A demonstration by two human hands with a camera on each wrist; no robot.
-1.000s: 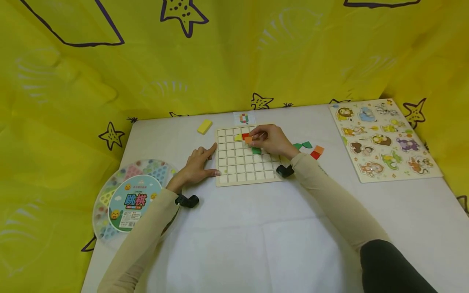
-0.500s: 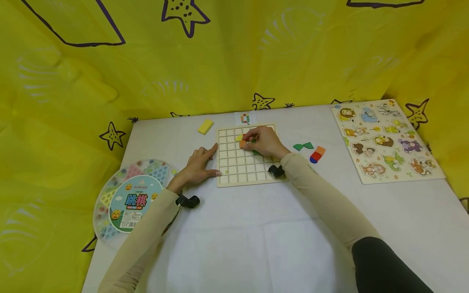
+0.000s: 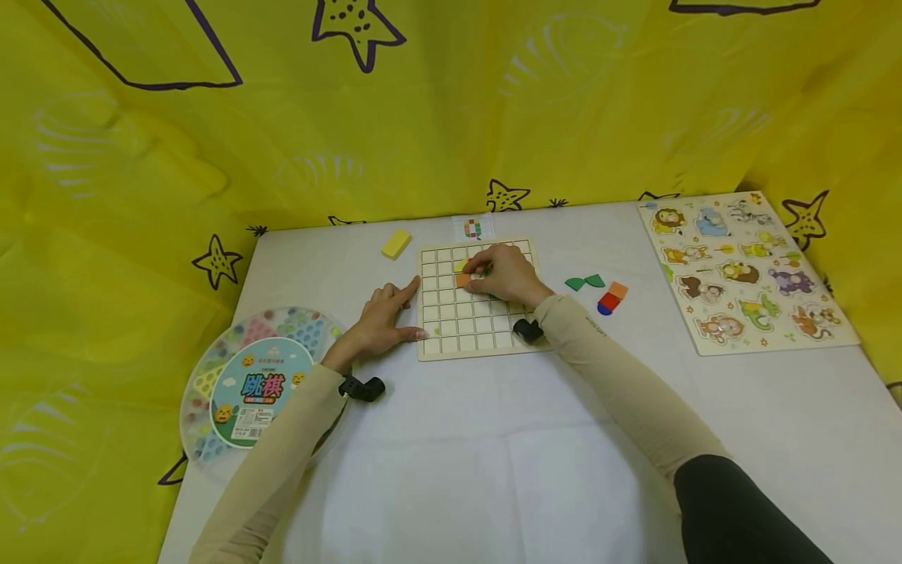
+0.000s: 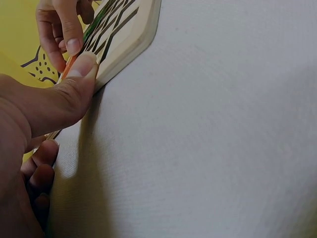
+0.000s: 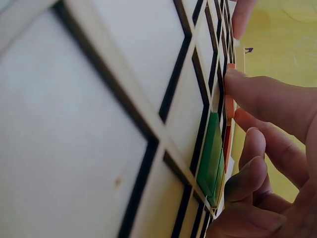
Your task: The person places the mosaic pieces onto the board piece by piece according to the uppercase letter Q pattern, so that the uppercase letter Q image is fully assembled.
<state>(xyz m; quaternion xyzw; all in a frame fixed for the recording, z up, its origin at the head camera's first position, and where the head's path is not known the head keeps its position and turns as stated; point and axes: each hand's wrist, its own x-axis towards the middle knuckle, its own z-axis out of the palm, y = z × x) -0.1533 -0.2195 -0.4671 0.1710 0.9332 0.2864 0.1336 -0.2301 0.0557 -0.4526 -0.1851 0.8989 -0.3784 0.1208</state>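
Note:
In the head view a wooden grid board (image 3: 465, 345) lies on the white cloth. My left hand (image 3: 380, 321) rests at its left edge, thumb and index finger spread along the frame. My right hand (image 3: 509, 274) pinches an orange square tile (image 3: 462, 280) between thumb and index finger, low over the upper cells. A yellow tile (image 3: 460, 266) sits just above it on the grid. From the right wrist, a green tile (image 5: 210, 153) and a thin strip of red tile (image 5: 227, 146) show on the board beside my fingers, which hide them largely in the head view.
Right of the board lie two green pieces (image 3: 585, 282), an orange tile (image 3: 618, 291), a red tile (image 3: 609, 301) and a blue piece (image 3: 604, 309). Behind stand a pattern card (image 3: 474, 228) and a yellow block (image 3: 397, 244). An animal puzzle (image 3: 747, 274) and a round game box (image 3: 261, 384) flank.
My right hand has moved left and slightly toward me with the orange tile, bringing it below the yellow tile. The left hand has stayed at the board's edge.

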